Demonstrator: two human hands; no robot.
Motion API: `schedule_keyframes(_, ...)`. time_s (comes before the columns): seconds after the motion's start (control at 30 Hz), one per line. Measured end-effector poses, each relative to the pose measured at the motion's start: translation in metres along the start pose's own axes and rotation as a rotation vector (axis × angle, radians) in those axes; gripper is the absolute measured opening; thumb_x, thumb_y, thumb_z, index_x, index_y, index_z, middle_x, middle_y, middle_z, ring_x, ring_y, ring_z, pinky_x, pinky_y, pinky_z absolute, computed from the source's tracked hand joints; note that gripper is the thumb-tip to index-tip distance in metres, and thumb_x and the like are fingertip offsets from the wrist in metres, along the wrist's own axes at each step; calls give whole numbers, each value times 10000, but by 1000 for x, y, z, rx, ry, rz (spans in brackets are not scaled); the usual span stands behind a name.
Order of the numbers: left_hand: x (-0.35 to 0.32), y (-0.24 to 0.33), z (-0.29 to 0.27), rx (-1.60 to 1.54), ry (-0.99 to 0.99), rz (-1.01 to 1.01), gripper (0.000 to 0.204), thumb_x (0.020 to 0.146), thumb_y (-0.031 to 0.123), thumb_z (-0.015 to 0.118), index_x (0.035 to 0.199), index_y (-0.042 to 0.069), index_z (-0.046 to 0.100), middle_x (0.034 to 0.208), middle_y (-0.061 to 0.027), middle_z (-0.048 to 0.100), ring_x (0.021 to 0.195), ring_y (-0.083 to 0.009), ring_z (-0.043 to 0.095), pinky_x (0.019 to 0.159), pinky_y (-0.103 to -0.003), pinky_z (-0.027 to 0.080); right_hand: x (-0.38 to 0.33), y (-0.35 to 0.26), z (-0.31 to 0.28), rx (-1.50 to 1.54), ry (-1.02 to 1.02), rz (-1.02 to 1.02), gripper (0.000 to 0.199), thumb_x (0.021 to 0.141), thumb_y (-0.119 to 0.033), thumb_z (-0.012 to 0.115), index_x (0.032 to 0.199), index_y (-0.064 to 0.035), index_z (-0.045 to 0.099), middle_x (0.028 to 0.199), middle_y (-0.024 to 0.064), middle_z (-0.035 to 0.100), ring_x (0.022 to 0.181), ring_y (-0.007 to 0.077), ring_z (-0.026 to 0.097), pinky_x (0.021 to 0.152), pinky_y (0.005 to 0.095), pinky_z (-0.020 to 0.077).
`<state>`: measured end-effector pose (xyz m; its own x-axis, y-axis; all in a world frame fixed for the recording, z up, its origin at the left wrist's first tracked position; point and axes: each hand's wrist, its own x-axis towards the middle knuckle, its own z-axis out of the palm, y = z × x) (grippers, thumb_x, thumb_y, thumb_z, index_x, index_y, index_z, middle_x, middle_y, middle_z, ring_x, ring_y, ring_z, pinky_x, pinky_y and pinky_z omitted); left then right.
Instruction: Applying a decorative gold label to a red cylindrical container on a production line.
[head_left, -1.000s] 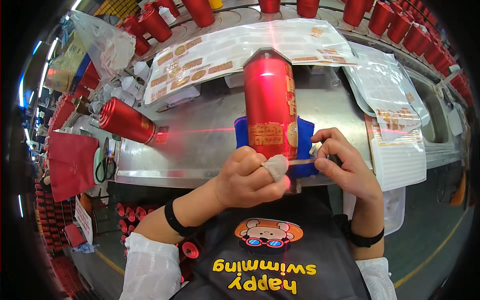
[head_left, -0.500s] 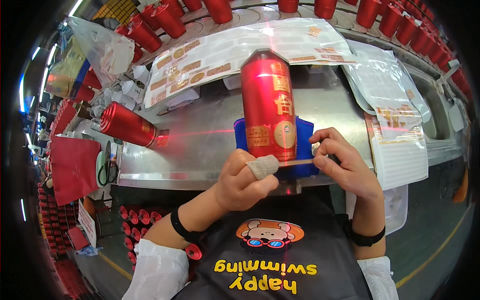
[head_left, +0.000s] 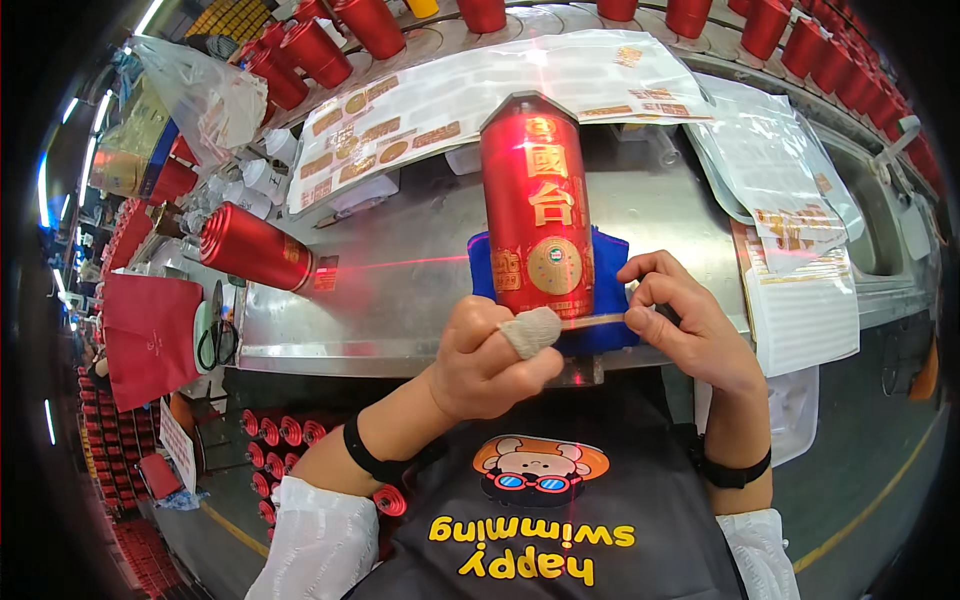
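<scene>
A red metallic bottle [head_left: 530, 215] with gold lettering and a round gold emblem lies on a blue cloth [head_left: 610, 262], its dark angular end away from me. A narrow tan strip [head_left: 598, 320] runs across its near end between both hands. My left hand [head_left: 485, 360] is closed, a fabric cover [head_left: 532, 332] on one finger, which sits at the strip's left end against the bottle. My right hand [head_left: 690, 325] pinches the strip's other end between thumb and curled fingers. The left fingertips are partly hidden.
Another red bottle [head_left: 255, 250] lies at the left on the metal table [head_left: 385, 315]. Label sheets [head_left: 450, 95] lie behind, more sheets [head_left: 800, 290] at the right. Red bottles [head_left: 370, 27] stand on a conveyor at the back. Scissors [head_left: 222, 338] hang at the left edge.
The bottle has turned about its length, so its lettering and round emblem have shifted left. Both hands stay nearly in place. The bottles on the conveyor have moved along.
</scene>
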<state>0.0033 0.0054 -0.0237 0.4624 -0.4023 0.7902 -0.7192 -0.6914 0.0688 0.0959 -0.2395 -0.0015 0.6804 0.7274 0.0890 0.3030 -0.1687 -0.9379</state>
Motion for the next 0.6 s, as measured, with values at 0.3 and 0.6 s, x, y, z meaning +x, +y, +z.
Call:
schedule_keyframes(0.3, -9, 2, 2, -105, 19, -53, 375, 636, -17, 719, 965, 117, 599, 1050, -123, 622, 845, -262, 512, 628, -373, 430, -1, -7, 0, 64, -21, 55, 184, 925, -170, 645, 838, -29, 563, 1111, 89, 521, 935, 167, 523, 760, 273, 444)
schedule_keyframes(0.6, 6, 0, -1, -40, -57, 41, 283, 673, 117, 711, 934, 158, 610, 1091, -44, 645, 848, -221, 520, 667, -335, 440, -3, -6, -1, 58, -12, 47, 183, 926, -173, 646, 833, -33, 575, 1108, 86, 519, 937, 165, 523, 759, 273, 448)
